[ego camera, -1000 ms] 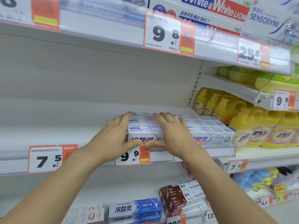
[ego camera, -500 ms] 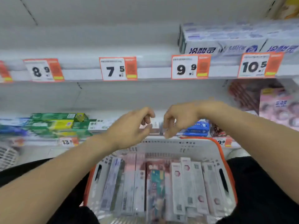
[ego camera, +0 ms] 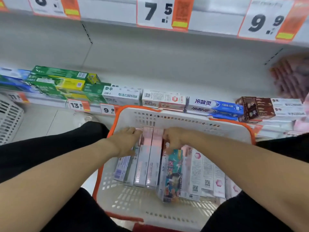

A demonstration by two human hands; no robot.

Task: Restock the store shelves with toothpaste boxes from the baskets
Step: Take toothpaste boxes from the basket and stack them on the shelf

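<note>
A white basket with an orange rim (ego camera: 184,117) sits between my knees, holding several toothpaste boxes on edge. Both hands are down inside it, on either side of two pink-and-silver toothpaste boxes (ego camera: 150,156). My left hand (ego camera: 128,141) grips their left side, fingers reaching to the far end. Along their right edge, my right hand (ego camera: 175,139) curls its fingers. A teal picture box (ego camera: 172,174) and white boxes with pink hexagons (ego camera: 207,173) stand to the right in the basket.
The low shelf behind the basket carries green boxes (ego camera: 63,81), white boxes (ego camera: 163,99), blue boxes (ego camera: 215,106) and brown boxes (ego camera: 255,108). Above it the shelf edge shows a 7.5 price tag (ego camera: 160,12). Another white basket (ego camera: 10,118) stands at far left.
My view dropped from the upper shelf to the basket. Both hands left the white boxes on the shelf, came down, and now hold the pink boxes in the basket.
</note>
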